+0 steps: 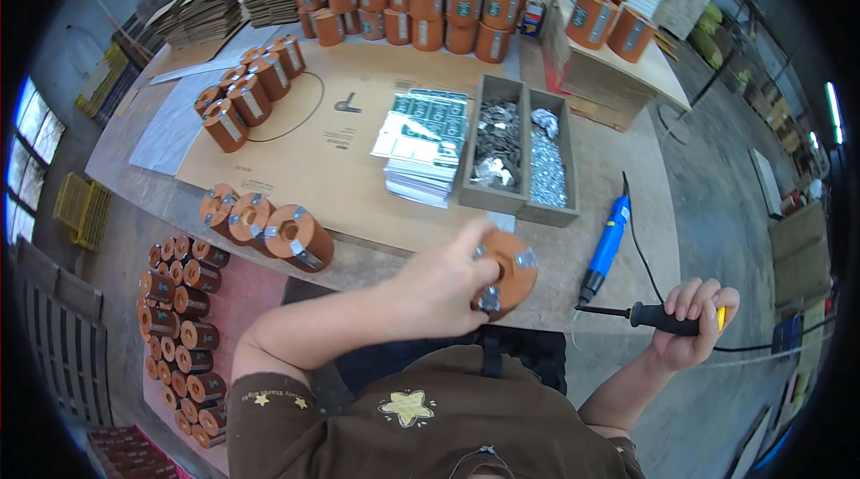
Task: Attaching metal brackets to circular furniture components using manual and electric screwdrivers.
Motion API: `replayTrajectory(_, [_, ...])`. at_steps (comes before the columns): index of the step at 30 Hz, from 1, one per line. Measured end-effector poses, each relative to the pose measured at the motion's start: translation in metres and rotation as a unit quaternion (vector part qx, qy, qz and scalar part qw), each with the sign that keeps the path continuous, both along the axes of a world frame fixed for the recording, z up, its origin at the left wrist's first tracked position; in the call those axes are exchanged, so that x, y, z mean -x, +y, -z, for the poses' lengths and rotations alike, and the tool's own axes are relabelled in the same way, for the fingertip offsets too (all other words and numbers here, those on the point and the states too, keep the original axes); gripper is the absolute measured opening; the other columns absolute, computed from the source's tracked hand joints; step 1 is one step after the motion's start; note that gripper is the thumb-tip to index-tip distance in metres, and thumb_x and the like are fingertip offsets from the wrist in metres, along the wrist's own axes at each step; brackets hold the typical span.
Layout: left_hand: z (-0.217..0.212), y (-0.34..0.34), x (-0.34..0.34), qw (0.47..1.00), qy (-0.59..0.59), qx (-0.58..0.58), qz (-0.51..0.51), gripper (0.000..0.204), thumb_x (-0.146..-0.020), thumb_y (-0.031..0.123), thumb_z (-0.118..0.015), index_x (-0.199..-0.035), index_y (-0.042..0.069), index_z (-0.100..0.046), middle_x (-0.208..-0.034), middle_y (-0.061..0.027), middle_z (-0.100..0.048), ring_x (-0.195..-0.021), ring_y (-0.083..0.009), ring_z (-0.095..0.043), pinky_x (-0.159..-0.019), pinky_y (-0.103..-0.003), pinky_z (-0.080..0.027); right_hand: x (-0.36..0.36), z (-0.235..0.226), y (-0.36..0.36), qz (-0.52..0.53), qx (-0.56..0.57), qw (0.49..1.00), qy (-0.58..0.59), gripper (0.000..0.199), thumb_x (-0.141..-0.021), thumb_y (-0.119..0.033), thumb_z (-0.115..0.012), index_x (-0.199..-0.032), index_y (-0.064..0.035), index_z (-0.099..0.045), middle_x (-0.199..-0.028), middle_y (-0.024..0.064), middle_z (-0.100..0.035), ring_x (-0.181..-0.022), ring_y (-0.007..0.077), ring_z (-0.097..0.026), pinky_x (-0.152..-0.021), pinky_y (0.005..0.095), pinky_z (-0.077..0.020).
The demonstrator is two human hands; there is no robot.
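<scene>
My left hand (439,282) is closed on an orange-brown hollow cylinder (518,271), gripping it near its center hole at the table's near edge. Shiny metal clips sit around the rim of its end face. In my right hand (692,325), wrapped by the fingers, is a screwdriver (652,318) with a black and yellow handle. Its dark shaft points left, toward the cylinder but apart from it. The tip lies close to the nose of a blue corded electric screwdriver (609,237) on the table. Three similar cylinders with clips (300,237) stand to the left.
Beyond my hands, a two-part wooden box (524,205) holds small metal pieces beside a stack of printed sheets (421,143). More cylinders (249,101) stand at the left, at the back (425,0), and on a lower pink surface (193,336). Flat cardboard (296,156) covers the table's middle.
</scene>
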State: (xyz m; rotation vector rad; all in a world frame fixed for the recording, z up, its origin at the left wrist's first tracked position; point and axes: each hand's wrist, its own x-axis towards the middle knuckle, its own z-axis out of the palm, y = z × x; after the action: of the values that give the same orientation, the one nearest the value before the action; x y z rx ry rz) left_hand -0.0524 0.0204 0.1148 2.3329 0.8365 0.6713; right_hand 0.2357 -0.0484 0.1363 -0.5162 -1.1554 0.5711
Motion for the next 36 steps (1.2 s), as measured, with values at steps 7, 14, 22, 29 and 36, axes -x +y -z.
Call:
replayTrajectory(7, [0.063,-0.035,-0.064,0.999,0.037,-0.022,-0.004,0.033,-0.057,0.006,-0.069,-0.087,0.001,-0.054,-0.118,-0.0249,-0.036,-0.092,-0.0399,-0.052,-0.075,-0.043,-0.048,-0.015,0.004,-0.025,0.003,0.03,0.999,0.028,0.009,-0.083,-0.007,-0.045,-0.083,-0.0068,-0.036,-0.066,0.0044,-0.04,-0.055,0.0112,-0.038,-0.048,0.0236,-0.0396])
replayTrajectory(14, [0.095,-0.027,-0.082,0.993,-0.031,-0.063,-0.091,0.048,-0.048,0.009,-0.081,-0.088,0.007,-0.055,-0.129,-0.0227,-0.033,-0.104,-0.0384,-0.047,-0.085,-0.041,-0.043,-0.013,0.011,-0.014,-0.107,-0.001,0.993,0.04,0.007,-0.086,-0.012,-0.043,-0.087,-0.0062,-0.039,-0.069,0.005,-0.042,-0.056,0.013,-0.04,-0.052,0.0273,-0.0403])
replayTrajectory(22, [0.092,-0.024,-0.076,0.992,-0.11,-0.066,-0.022,0.035,-0.056,0.007,-0.077,-0.086,0.003,-0.06,-0.113,-0.0092,-0.055,-0.117,-0.0335,-0.042,-0.094,-0.042,-0.037,-0.004,0.012,-0.007,-0.155,-0.032,0.987,-0.005,0.015,-0.09,-0.019,-0.036,-0.095,-0.0052,-0.04,-0.074,0.0098,-0.048,-0.059,0.0194,-0.05,-0.055,0.034,-0.0466])
replayTrajectory(29, [0.087,-0.029,-0.077,0.994,-0.102,-0.033,-0.01,0.031,-0.059,0.003,-0.074,-0.087,0.002,-0.06,-0.114,-0.0094,-0.055,-0.119,-0.0344,-0.041,-0.095,-0.042,-0.038,0.01,0.014,0.002,-0.115,-0.036,0.992,-0.024,0.01,-0.089,-0.015,-0.036,-0.091,-0.0056,-0.038,-0.071,0.0111,-0.047,-0.055,0.0193,-0.049,-0.051,0.0334,-0.047])
replayTrajectory(36, [0.09,-0.028,-0.076,0.993,-0.11,-0.03,-0.023,0.027,-0.06,0.002,-0.072,-0.085,0.002,-0.061,-0.113,-0.0088,-0.055,-0.12,-0.034,-0.04,-0.095,-0.041,-0.038,0.026,0.017,0.01,-0.1,-0.015,0.994,-0.034,0.007,-0.087,-0.01,-0.042,-0.09,-0.0058,-0.038,-0.068,0.0119,-0.049,-0.053,0.0199,-0.05,-0.05,0.0329,-0.047])
